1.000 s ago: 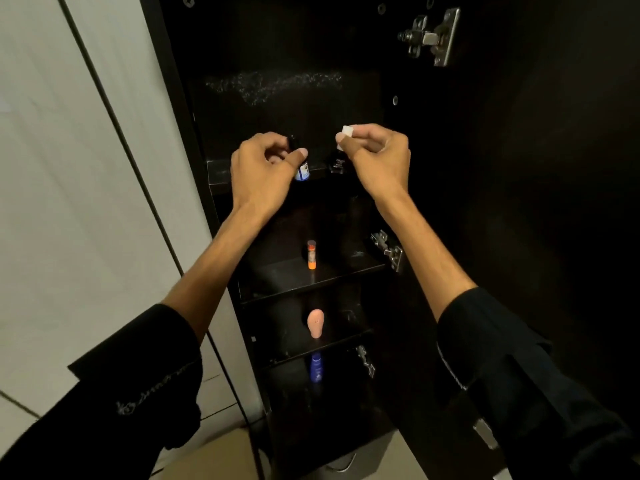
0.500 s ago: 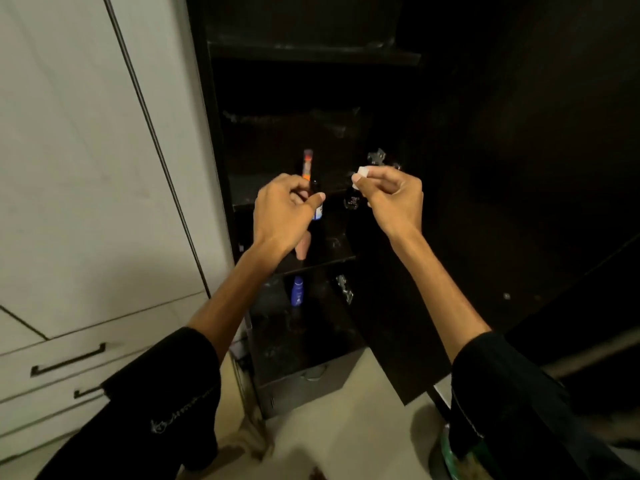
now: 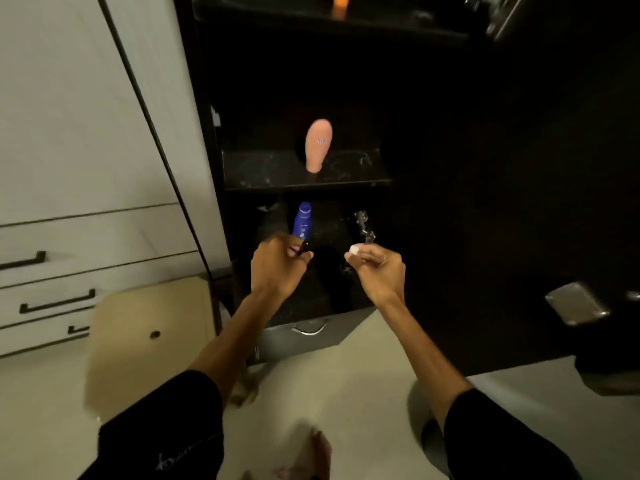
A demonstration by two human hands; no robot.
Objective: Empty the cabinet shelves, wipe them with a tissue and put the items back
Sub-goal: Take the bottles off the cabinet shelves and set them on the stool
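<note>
A dark open cabinet (image 3: 304, 183) fills the middle of the head view. A pink bottle (image 3: 318, 144) stands upside down on a middle shelf. Below it a blue bottle (image 3: 302, 220) stands on the lowest shelf. An orange item (image 3: 340, 5) shows at the top edge on a higher shelf. My left hand (image 3: 275, 265) grips a small dark bottle (image 3: 304, 247) just in front of the blue bottle. My right hand (image 3: 379, 270) pinches a small wad of white tissue (image 3: 354, 250) beside a metal hinge (image 3: 363, 226).
The open cabinet door (image 3: 519, 202) stands at the right with a metal plate (image 3: 576, 303). A grey drawer (image 3: 304, 336) sits under the cabinet. White drawers (image 3: 69, 271) are at the left, and a beige board (image 3: 149, 334) lies on the floor.
The view has dropped to the lower shelves and the floor. Both hands have come down to the lowest shelf, still holding the small bottle and the tissue.
</note>
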